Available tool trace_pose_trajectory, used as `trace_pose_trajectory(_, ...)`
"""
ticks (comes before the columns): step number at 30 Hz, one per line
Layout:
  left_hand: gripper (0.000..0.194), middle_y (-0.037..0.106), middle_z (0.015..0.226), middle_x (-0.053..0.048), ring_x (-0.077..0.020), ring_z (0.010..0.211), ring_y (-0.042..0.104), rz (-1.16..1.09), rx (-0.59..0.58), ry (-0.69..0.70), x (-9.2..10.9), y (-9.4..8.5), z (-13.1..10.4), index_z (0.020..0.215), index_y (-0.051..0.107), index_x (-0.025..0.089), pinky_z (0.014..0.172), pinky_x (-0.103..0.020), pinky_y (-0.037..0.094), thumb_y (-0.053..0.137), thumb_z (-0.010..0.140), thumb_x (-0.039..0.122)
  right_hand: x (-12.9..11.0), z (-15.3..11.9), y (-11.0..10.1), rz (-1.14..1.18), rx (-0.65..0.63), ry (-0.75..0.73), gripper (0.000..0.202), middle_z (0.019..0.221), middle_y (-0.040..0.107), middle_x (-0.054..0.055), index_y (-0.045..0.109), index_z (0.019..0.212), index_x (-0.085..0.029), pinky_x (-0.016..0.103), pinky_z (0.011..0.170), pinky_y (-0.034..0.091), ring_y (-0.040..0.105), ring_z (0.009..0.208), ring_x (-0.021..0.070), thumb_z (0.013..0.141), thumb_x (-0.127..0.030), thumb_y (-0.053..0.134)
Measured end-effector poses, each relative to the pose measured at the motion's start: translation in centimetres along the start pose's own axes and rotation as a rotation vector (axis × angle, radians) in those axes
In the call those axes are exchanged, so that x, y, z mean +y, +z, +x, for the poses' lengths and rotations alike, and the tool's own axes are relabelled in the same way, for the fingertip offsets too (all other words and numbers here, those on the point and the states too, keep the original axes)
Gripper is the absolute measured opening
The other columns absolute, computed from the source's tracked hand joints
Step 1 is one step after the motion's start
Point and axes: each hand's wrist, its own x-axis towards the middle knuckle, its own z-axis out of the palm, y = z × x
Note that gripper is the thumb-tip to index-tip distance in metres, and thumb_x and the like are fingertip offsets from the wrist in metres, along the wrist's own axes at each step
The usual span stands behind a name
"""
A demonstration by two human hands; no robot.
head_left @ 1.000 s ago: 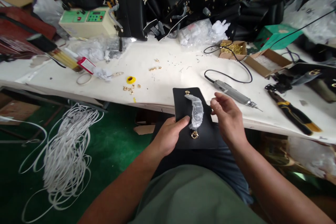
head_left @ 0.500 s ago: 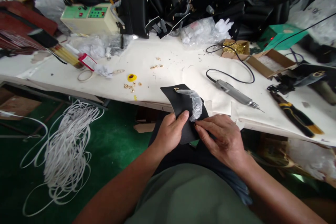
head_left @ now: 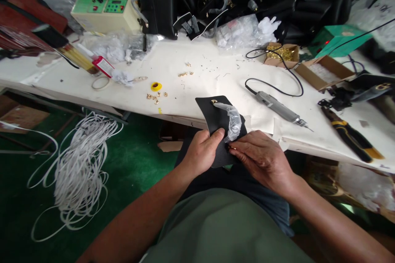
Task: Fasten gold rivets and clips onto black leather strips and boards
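Observation:
A flat black leather-like panel [head_left: 212, 117] is held over the front edge of the workbench. My left hand [head_left: 202, 152] grips its left side, thumb on top and fingers beneath. Across the panel curves a handle wrapped in clear plastic [head_left: 234, 123], with a gold metal fitting [head_left: 214, 101] at its far end. At the handle's near end, my right hand [head_left: 262, 158] pinches a small gold piece of hardware [head_left: 232, 148] between thumb and fingers. The fingers hide most of that piece.
On the white workbench [head_left: 123, 94] lie a grey electric screwdriver [head_left: 277, 107], pliers [head_left: 350, 135], loose gold fittings [head_left: 154, 98] and a yellow ring [head_left: 156, 86]. Small cardboard boxes [head_left: 324, 72] sit at the right. Black bags [head_left: 159, 4] are piled behind. White cord [head_left: 82, 168] lies coiled on the floor.
The view has shifted slightly. My right fingers have drawn closer together around the small gold piece, which shows a little more. My left hand keeps its hold on the panel.

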Motion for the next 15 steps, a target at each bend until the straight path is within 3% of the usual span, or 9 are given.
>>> trace_pose_trajectory(9, 0.037, 0.07, 0.073, -0.002, -0.0198, 0.073, 0.06, -0.005, -0.025, -0.037, -0.5, -0.2, 0.4, 0.078, 0.074, 0.013, 0.069, -0.028, 0.045, 0.07, 0.086, 0.049, 1.0, 0.1, -0.8, -0.082, -0.181, -0.187, 0.028, 0.102, 0.078, 0.009, 0.07, 0.123, -0.022, 0.04, 0.077, 0.046, 0.068, 0.092, 0.0231, 0.099, -0.014, 0.058)
trace_pose_trajectory(12, 0.035, 0.069, 0.071, -0.002, -0.0198, 0.07, 0.062, -0.092, -0.009, -0.095, -0.7, -0.2, 0.6, 0.081, 0.075, 0.013, 0.066, -0.028, 0.046, 0.074, 0.083, 0.048, 1.1, -0.3, -0.6, -0.116, -0.129, -0.195, 0.034, 0.102, 0.077, 0.007, 0.067, 0.131, -0.024, 0.039, 0.075, 0.045, 0.066, 0.089, 0.0223, 0.098, -0.015, 0.062)
trace_pose_trajectory(15, 0.035, 0.071, 0.073, -0.002, -0.0212, 0.072, 0.065, -0.205, -0.03, -0.141, -0.5, -0.4, 1.0, 0.088, 0.077, 0.013, 0.068, -0.029, 0.049, 0.075, 0.083, 0.048, 0.8, -1.5, -0.3, -0.06, -0.003, -0.112, 0.044, 0.107, 0.074, 0.008, 0.064, 0.136, -0.028, 0.039, 0.079, 0.049, 0.067, 0.092, 0.0225, 0.094, -0.02, 0.072)
